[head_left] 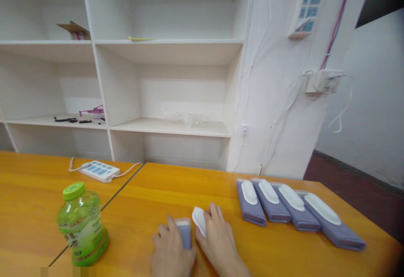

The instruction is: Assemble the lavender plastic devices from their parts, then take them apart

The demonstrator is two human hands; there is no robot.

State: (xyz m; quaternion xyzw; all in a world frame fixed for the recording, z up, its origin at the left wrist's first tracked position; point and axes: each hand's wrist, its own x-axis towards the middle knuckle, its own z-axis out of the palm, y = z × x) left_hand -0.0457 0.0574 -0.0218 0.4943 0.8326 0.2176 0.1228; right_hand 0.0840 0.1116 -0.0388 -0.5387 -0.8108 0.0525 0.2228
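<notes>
Low in the head view, my left hand (pixel 170 245) is closed round a flat purple-grey block (pixel 185 235) with a pale far end, on the wooden table. Part of the block is hidden under the fingers and palm. Just to its right, my right hand (pixel 217 239) grips a white oval piece (pixel 199 221) between thumb and fingers, tilted on edge and apart from the block. Over at the right, several similar purple-grey blocks (pixel 307 222) lie side by side, each with a white oval piece (pixel 291 197) on top.
A green-capped bottle (pixel 83 226) stands left of my hands. Behind it lies a white power strip (pixel 100 171) with its cord. White shelves (pixel 170 129) rise behind the wooden table (pixel 132 214); wall cables and sockets (pixel 323 81) are at the right.
</notes>
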